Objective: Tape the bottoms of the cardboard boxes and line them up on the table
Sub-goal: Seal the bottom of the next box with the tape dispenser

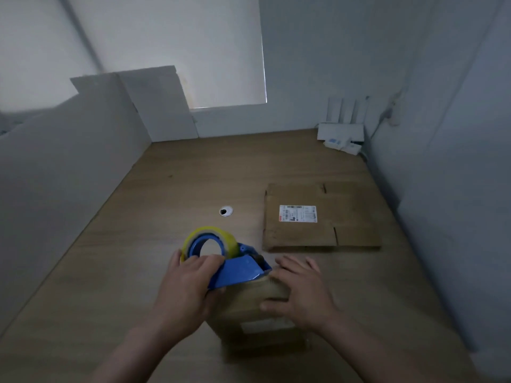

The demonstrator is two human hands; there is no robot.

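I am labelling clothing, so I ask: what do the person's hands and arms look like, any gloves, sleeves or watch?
The left hand and the right hand are bare, without gloves or visible rings. Both forearms are bare too; no sleeve edge comes into view. No watch, bracelet or marking shows on either wrist, though the dim light could hide small details.
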